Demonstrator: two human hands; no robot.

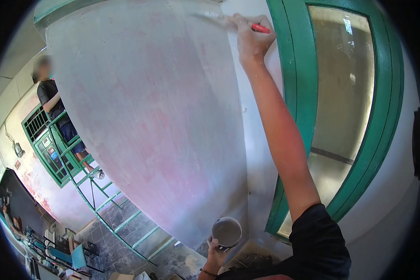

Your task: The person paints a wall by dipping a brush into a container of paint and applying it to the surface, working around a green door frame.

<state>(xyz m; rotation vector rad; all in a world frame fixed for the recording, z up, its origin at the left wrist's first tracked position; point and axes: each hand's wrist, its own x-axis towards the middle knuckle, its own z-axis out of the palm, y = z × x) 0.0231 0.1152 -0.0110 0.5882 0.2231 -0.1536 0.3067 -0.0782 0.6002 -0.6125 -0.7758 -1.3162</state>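
Observation:
My right hand (254, 39) is raised at the top, closed around the red handle of a paintbrush (260, 28). The brush's pale bristle end points left, blurred, at the upper part of a grey-white wall (149, 102) with pinkish patches. Low in the view, my left hand (214, 254) grips the side of a round bucket (227, 232) with greyish paint inside. The bucket is upright, near the wall's lower right corner.
A green-framed window (296, 84) stands close on the right. At left, a person (49, 91) is on a green metal scaffold (95, 210). Chairs (79, 256) and clutter lie on the tiled floor (142, 205) at lower left.

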